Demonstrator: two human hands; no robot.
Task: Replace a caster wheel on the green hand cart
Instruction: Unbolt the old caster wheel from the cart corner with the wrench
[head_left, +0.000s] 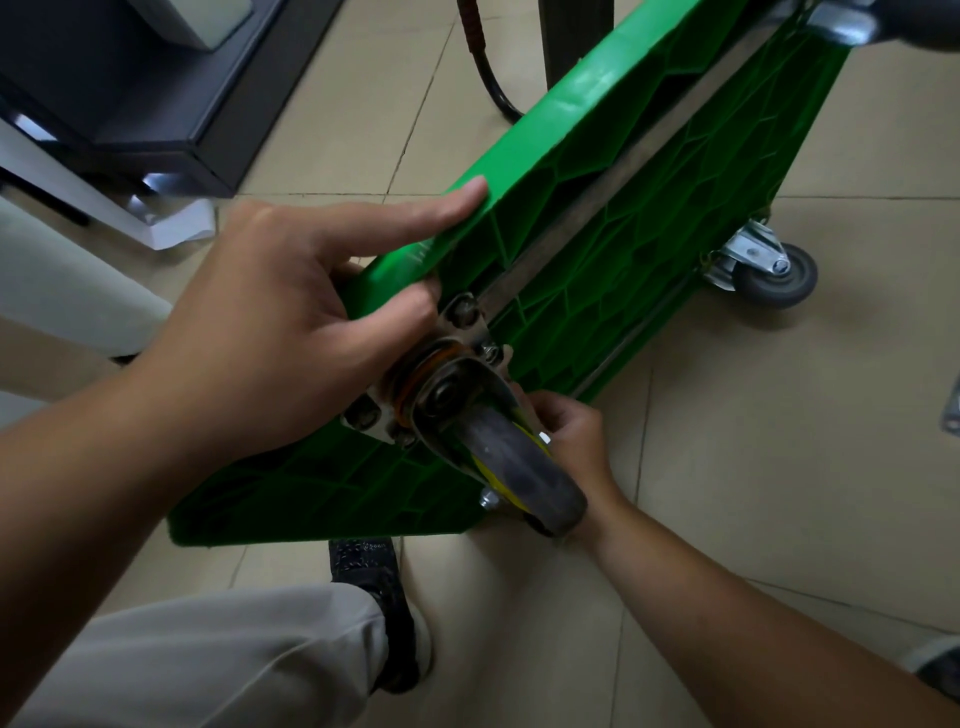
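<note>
My left hand (291, 312) grips the green hand cart (597, 218); my right hand (566, 431) sits tucked behind the caster wheel (519, 467).

The left thumb and curled fingers clamp the cart's rim just beside the wheel's mounting plate (470, 325), with the forefinger lying straight along the edge. The right hand's fingers curl against the far side of the metal fork, but the wheel hides them, so I cannot tell whether they hold anything. The cart stands tipped on its edge on the tiled floor (779, 467), ribbed underside facing me. The near caster has a worn grey tyre, a yellow hub and an orange-brown ring at the swivel; four bolt heads show on its plate. I count three casters: this one, a second caster (774, 270) on the floor at the far side, and a third caster (841, 23) cropped at the top.
</note>
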